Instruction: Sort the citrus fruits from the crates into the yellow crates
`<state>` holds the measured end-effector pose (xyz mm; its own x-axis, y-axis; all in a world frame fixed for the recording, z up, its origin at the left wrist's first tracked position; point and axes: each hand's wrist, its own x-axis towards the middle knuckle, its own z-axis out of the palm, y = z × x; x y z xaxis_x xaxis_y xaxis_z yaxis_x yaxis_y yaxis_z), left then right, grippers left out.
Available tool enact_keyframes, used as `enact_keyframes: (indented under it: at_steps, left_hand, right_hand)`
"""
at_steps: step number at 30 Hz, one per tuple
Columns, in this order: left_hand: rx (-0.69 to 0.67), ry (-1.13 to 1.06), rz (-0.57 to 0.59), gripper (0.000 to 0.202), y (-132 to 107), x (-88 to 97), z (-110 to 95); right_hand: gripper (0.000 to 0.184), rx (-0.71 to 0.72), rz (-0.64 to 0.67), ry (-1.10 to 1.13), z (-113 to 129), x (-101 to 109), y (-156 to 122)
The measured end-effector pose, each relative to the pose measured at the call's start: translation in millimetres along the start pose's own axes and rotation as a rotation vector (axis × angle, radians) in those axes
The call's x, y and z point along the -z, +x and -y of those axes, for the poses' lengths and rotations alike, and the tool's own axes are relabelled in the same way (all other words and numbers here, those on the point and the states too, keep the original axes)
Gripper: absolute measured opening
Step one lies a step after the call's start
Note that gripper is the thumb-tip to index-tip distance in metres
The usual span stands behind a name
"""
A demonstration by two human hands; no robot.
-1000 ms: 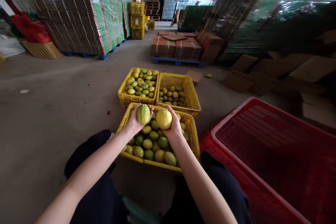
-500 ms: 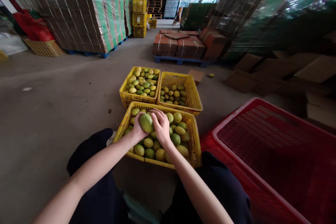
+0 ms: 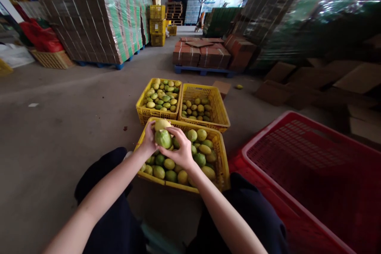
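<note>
Above the near yellow crate (image 3: 223,158), both hands are around a green ribbed fruit (image 3: 163,139), its end turned up toward me. My left hand (image 3: 148,139) closes on its left side. On the right, my right hand (image 3: 180,147) curls round it, thumb below and fingers above. Just behind it shows a pale yellow fruit (image 3: 162,124), close to the fingers of both hands; whether it is held or rests on the pile I cannot tell. Green and yellow fruits (image 3: 199,160) of several sizes fill the near crate.
Beyond stand two more yellow crates, a fuller left one (image 3: 143,116) and a right one (image 3: 218,105) with fruit low inside. A red crate (image 3: 285,166) is at my right. Flattened cardboard (image 3: 279,91), a loose fruit (image 3: 239,87) and a pallet of boxes (image 3: 202,57) lie farther off.
The green fruit has been turned so its end faces me, and it sits slightly left. My right thumb has moved beneath it. The pale yellow fruit now shows behind it.
</note>
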<state>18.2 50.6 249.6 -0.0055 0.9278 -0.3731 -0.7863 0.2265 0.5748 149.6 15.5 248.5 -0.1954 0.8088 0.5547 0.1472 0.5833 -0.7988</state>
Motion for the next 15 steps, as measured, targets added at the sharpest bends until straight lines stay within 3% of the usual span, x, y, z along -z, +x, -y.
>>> enact_keyframes:
  at_steps: [3,7,11,15]
  left_hand:
    - [-0.169,-0.013,-0.031,0.038,1.9,-8.9,-14.5]
    - [-0.453,0.214,0.077,0.042,-3.0,-9.8,-26.2]
    - [-0.600,0.452,0.186,0.032,-9.2,-3.5,-22.6]
    - [-0.634,0.447,0.205,0.031,-11.1,-0.3,-17.1]
  right_hand:
    - [0.050,-0.087,-0.138,0.073,6.3,12.0,6.1]
    - [0.051,-0.164,-0.256,0.204,7.1,21.0,14.7]
    - [0.049,-0.156,-0.227,0.215,2.9,18.1,14.7]
    - [0.049,-0.114,-0.184,0.151,-1.1,14.8,10.9]
